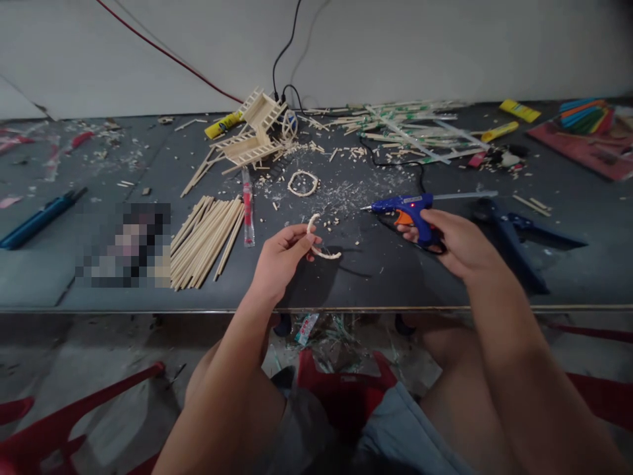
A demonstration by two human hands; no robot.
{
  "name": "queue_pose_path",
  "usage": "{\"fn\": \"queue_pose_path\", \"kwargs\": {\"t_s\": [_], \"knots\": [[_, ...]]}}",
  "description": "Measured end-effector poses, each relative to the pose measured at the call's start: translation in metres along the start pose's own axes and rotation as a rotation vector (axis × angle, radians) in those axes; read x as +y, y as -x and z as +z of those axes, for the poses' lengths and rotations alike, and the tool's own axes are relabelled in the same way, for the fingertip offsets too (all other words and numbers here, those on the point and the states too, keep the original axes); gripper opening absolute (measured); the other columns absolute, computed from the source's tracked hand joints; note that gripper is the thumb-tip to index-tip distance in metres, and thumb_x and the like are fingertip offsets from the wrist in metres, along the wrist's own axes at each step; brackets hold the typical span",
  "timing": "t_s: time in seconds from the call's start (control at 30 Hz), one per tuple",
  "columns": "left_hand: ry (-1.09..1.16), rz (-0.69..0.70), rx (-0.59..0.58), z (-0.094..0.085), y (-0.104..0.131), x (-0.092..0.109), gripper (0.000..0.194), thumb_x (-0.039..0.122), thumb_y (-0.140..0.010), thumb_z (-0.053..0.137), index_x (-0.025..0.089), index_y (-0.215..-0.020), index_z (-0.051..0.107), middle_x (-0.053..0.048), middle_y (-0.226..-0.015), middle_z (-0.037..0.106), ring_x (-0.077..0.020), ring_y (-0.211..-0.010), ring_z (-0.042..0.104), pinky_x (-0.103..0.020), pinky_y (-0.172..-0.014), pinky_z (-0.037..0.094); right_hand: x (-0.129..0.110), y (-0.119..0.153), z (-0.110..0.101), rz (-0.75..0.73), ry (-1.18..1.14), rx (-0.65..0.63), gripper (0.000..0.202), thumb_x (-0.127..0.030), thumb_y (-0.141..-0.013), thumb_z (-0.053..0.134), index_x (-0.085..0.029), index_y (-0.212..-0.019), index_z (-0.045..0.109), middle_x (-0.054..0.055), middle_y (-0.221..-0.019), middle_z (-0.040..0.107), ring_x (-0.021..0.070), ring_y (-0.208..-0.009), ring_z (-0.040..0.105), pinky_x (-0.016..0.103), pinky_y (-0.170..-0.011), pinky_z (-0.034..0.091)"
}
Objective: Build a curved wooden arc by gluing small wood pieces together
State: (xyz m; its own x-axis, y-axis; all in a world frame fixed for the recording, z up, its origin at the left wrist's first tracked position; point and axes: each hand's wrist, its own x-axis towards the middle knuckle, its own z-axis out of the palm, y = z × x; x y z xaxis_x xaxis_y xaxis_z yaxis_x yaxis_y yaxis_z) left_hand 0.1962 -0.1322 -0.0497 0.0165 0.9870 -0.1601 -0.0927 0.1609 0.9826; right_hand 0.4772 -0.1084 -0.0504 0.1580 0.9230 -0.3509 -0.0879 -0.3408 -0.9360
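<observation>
My left hand (287,254) pinches a curved piece of short wooden bits (329,254) joined into an open arc. In my right hand (452,241) is a blue glue gun (413,206) with an orange trigger, its small red light lit. The gun's nozzle points left toward the arc, with a gap between them. A clear glue stick (467,195) sticks out of its back end. Beyond my left hand lies a closed ring of wooden bits (303,183) on the dark table (346,290).
Left of my hand lies a bundle of wooden sticks (210,241). A small wooden model (252,142) stands at the back. Wrapped chopsticks (390,132) are heaped at the back right. Blue-handled cutters (524,237) lie beside my right hand. Wood scraps litter the table.
</observation>
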Motion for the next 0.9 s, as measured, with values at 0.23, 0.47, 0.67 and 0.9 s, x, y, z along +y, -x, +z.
{"fn": "queue_pose_path", "kwargs": {"t_s": [0.23,0.47,0.67,0.9], "knots": [[-0.028,-0.008,0.005,-0.006,0.003,-0.002,0.025,0.029,-0.076,0.069,0.014,-0.096,0.067,-0.005,-0.084,0.070,-0.0098,-0.065,0.058,-0.024,-0.061,0.046,-0.013,-0.004,-0.005,-0.433,0.148,0.483,0.023,-0.021,-0.070,0.069,-0.019,-0.093,0.069,0.003,-0.092,0.069,0.0119,-0.079,0.059,0.027,-0.077,0.045],[-0.004,-0.022,0.018,-0.009,0.007,-0.001,0.024,0.028,-0.076,0.070,0.015,-0.096,0.067,-0.004,-0.082,0.070,-0.0089,-0.063,0.058,-0.024,-0.060,0.047,-0.005,0.024,0.062,-0.362,0.778,-0.322,0.017,-0.033,-0.079,0.063,-0.024,-0.088,0.074,0.003,-0.092,0.073,0.0189,-0.084,0.063,0.032,-0.079,0.045],[0.014,-0.029,0.000,-0.013,0.011,-0.001,0.027,0.030,-0.076,0.070,0.015,-0.098,0.067,-0.003,-0.083,0.071,-0.0083,-0.063,0.058,-0.022,-0.061,0.047,0.022,0.012,0.107,-0.462,1.020,-0.213,0.032,-0.031,-0.080,0.063,-0.024,-0.111,0.067,0.007,-0.106,0.068,0.0269,-0.098,0.059,0.045,-0.089,0.038],[-0.012,-0.049,-0.007,-0.017,0.016,0.000,0.027,0.030,-0.078,0.067,0.014,-0.100,0.067,-0.005,-0.085,0.071,-0.0088,-0.062,0.058,-0.024,-0.063,0.049,0.032,-0.001,0.123,-0.551,1.004,-0.123,0.020,-0.029,-0.081,0.062,-0.026,-0.099,0.070,0.006,-0.092,0.068,0.0266,-0.092,0.058,0.040,-0.080,0.035]]}}
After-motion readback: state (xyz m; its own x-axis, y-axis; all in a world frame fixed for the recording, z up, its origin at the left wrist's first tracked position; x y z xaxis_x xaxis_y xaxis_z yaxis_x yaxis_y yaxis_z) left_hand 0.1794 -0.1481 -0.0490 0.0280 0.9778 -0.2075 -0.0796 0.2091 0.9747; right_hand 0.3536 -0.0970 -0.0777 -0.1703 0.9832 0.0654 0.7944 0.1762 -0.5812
